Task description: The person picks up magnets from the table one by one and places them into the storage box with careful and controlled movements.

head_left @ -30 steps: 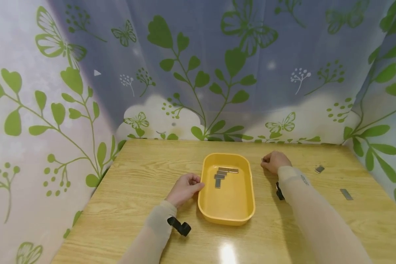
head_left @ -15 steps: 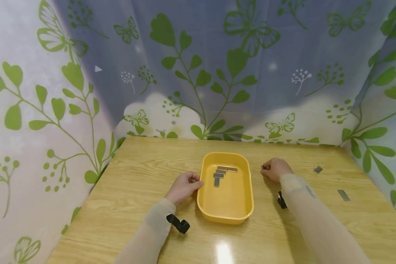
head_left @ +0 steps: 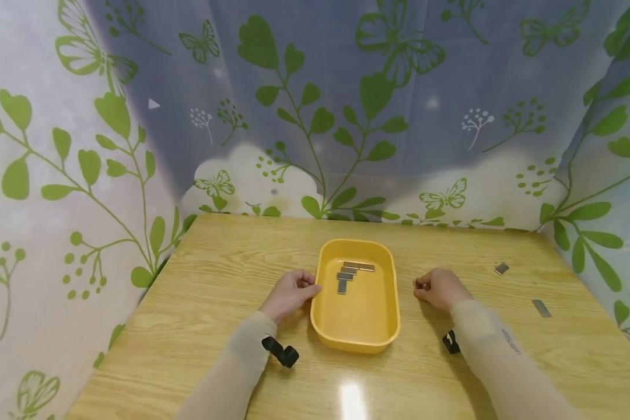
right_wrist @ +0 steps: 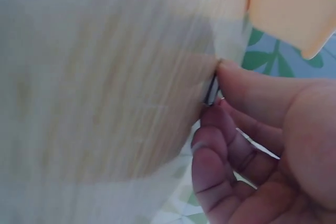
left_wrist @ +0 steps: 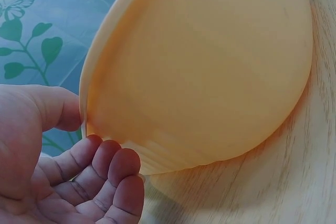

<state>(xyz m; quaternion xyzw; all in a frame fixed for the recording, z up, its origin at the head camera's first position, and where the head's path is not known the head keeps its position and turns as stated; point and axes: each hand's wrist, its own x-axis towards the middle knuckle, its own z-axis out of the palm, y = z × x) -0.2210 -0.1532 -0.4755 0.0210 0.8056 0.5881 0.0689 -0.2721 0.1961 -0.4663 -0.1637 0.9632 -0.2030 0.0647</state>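
Note:
My left hand [head_left: 287, 296] grips the left side of a yellow plastic tray [head_left: 362, 319], the thumb at its rim and the other fingers curled against the outer wall. Inside the tray, several small flat grey metal pieces [head_left: 342, 286] lie close together toward the far left. To the right of the tray, my right hand [head_left: 442, 289] is low over the table. Between its thumb and fingertips it pinches a small flat metal piece [right_wrist: 211, 92], partly covered by the fingers in the right wrist view.
Two loose pieces lie on the right of the wooden table [head_left: 231, 256]: a small metal piece [head_left: 501, 268] farther back and a longer grey strip [head_left: 541, 308] nearer. A patterned curtain [head_left: 315, 116] stands behind the table and along both sides.
My right hand has come nearer to me along the table's right half, still pinching the small metal piece. The left hand keeps its hold on the tray. The head view has shifted slightly.

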